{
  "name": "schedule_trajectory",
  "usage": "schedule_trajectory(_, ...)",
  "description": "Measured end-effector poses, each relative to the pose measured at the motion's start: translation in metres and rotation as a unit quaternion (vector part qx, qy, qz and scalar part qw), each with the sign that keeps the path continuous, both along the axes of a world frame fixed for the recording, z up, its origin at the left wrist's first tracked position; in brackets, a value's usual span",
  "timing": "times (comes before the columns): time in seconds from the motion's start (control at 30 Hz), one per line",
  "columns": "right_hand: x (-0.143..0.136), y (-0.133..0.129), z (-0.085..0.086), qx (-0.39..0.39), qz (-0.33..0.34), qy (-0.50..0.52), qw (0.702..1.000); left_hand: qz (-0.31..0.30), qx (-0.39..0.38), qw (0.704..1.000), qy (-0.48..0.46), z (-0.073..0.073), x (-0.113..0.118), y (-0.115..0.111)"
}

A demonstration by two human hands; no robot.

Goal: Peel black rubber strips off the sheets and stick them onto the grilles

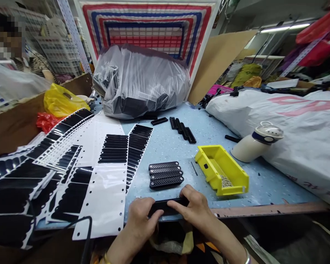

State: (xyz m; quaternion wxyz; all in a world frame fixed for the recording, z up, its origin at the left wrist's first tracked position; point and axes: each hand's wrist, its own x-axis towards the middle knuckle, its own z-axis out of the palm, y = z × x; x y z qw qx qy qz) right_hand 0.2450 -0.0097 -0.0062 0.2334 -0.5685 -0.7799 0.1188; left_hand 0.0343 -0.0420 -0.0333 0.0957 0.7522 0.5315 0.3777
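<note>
At the table's front edge, my left hand (142, 217) and my right hand (194, 207) grip the two ends of a long black plastic piece (165, 207). Both thumbs press on its near face, and fingers partly cover it. Just beyond lies a row of similar black pieces (166, 176) with a textured, crosshatched top and small round spots at the ends. To the left, a white sheet (106, 190) carries black elongated stickers (114, 148). Right of the row rest a thin dark rod (194, 168) and a yellow bin (209, 163) holding small shiny metal parts (225, 181).
More sticker sheets (71, 192) spread across the left. Further back lie black pieces (183, 130) and a large plastic-wrapped bundle (143, 80). A bottle (246, 146) leans beside a big white sack (291, 124) at right. Another person (38, 64) is at far left.
</note>
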Motion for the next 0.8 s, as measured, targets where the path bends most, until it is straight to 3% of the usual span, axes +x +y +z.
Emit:
schedule_trajectory(0.17,0.009,-0.007,-0.003,-0.035,-0.011,0.112,0.993,-0.012,-0.058,0.997,-0.043,0.003,-0.003,0.002)
schedule_trajectory(0.33,0.021,-0.015,-0.003,-0.068,-0.052,0.190,0.978,-0.007,-0.039,0.998,-0.046,-0.001,-0.004,0.002)
schedule_trajectory(0.57,0.032,-0.017,0.008,-0.193,-0.112,0.311,0.924,-0.023,-0.018,0.999,-0.031,-0.004,-0.006,0.003)
schedule_trajectory(0.8,0.020,-0.009,0.007,-0.138,-0.074,0.196,0.968,-0.021,-0.044,0.998,-0.035,-0.002,-0.007,0.003)
